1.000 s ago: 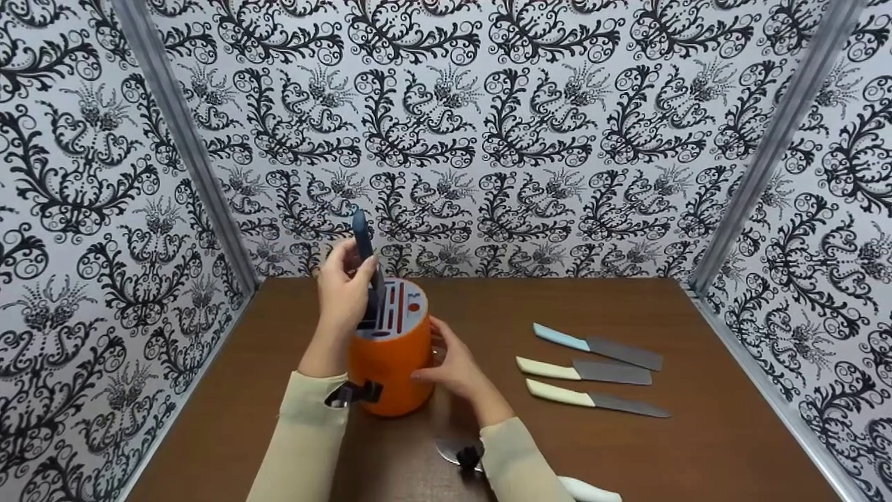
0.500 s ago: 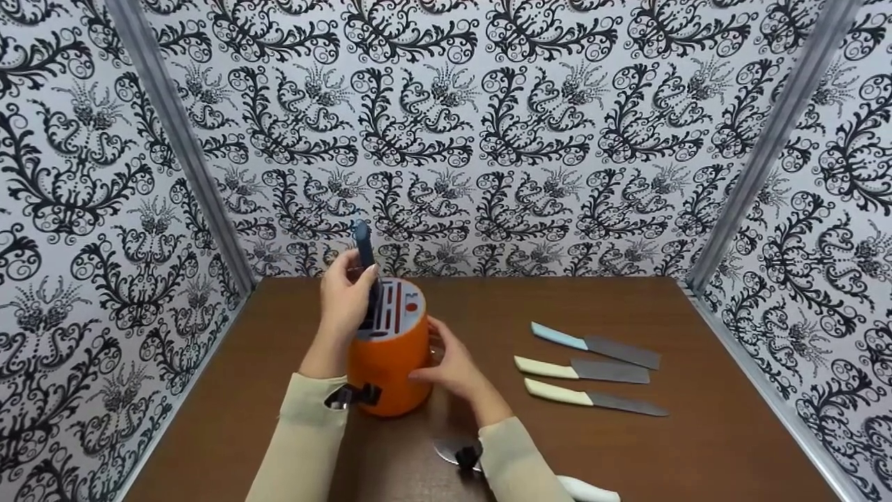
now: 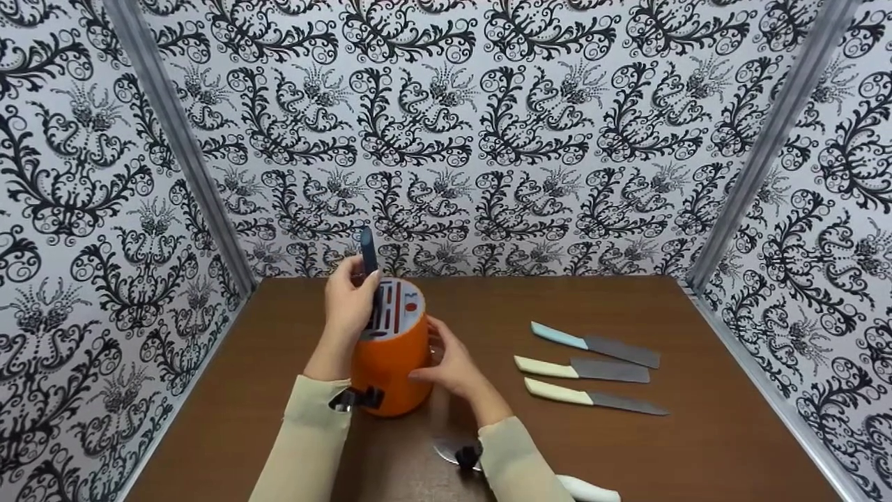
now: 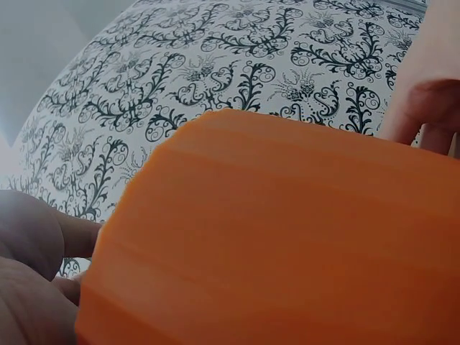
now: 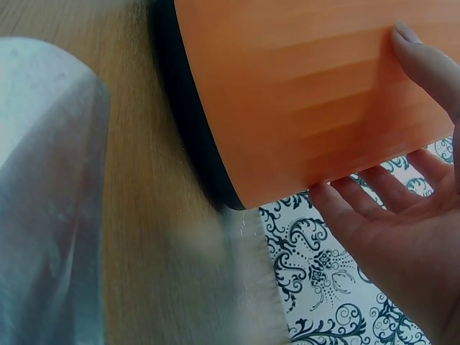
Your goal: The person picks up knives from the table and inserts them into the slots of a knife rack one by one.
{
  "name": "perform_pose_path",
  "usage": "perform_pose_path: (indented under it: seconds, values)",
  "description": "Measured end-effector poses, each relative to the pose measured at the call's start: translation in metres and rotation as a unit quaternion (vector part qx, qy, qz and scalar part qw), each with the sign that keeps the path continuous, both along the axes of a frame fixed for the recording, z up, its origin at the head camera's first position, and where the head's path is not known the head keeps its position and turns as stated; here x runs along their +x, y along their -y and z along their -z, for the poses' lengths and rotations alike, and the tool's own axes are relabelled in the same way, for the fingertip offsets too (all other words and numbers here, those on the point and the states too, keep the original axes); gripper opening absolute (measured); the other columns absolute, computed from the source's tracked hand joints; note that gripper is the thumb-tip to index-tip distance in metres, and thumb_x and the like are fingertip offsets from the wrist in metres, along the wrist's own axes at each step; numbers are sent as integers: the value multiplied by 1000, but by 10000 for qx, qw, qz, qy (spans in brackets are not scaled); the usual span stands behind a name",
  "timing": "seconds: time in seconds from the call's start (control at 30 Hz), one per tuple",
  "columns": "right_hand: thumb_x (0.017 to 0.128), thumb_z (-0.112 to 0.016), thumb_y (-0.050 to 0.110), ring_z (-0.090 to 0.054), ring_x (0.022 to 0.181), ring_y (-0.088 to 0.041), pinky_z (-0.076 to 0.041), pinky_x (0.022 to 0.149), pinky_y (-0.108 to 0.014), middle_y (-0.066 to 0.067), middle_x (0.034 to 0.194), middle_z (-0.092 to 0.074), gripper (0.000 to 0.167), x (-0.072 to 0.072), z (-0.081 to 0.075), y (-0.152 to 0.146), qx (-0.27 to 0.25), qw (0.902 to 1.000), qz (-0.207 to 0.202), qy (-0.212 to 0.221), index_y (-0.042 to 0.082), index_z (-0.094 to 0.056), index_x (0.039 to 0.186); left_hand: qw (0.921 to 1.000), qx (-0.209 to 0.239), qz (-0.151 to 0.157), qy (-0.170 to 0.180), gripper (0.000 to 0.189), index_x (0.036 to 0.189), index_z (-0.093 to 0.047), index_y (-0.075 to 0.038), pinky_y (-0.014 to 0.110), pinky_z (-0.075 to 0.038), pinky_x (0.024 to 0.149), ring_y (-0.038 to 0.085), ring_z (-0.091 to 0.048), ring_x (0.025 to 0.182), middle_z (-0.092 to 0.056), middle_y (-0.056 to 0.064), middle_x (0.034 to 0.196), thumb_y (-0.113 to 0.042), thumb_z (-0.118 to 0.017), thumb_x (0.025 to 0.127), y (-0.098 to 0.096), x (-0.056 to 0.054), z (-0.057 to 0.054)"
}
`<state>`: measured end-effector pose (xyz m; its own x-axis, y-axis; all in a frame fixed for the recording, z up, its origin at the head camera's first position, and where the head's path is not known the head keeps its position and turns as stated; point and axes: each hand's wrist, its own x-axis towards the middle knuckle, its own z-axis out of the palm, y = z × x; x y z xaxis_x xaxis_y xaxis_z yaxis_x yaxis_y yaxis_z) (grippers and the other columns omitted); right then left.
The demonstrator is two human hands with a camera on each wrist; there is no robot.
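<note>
My left hand (image 3: 348,296) pinches the dark blue handle (image 3: 367,245) of a knife over the left side of an orange knife block (image 3: 391,376). The handle stands nearly upright; the blade is hidden behind the hand and in the block. Slots and a red dot mark the block's grey top. My right hand (image 3: 453,366) grips the block's right side, its thumb (image 5: 424,61) on the near wall and its fingers around the far side. In the left wrist view the orange wall (image 4: 273,230) covers most of the picture, with the left hand (image 4: 32,251) by its rim.
To the right on the brown table (image 3: 481,307) lie a light blue-handled knife (image 3: 559,336) and two cream-handled knives, (image 3: 547,367) one below the other. A white-handled knife (image 3: 587,488) lies partly under the right forearm; its blade (image 5: 50,194) looms in the right wrist view. Patterned walls enclose the table.
My left hand and the knife's blue handle have come down toward the block's top, and the blade has sunk out of sight. The right hand keeps its hold on the block.
</note>
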<state>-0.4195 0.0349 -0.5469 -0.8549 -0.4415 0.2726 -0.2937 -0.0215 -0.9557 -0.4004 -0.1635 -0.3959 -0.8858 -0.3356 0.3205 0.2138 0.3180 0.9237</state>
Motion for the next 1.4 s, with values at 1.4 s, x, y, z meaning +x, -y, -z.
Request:
perform_pose_path:
  seconds: [1.4]
  values:
    - [75,-93,3,-53,142,-44,-44,120,-59,-25,155,-50,105,-1,1,2,60,9995,70,-306,8,-37,163,9982,463,-373,51,34,132,-68,-5,40,-53,102,29,-67,115,-70,17,130,-18,-71,100,-2,-5,3]
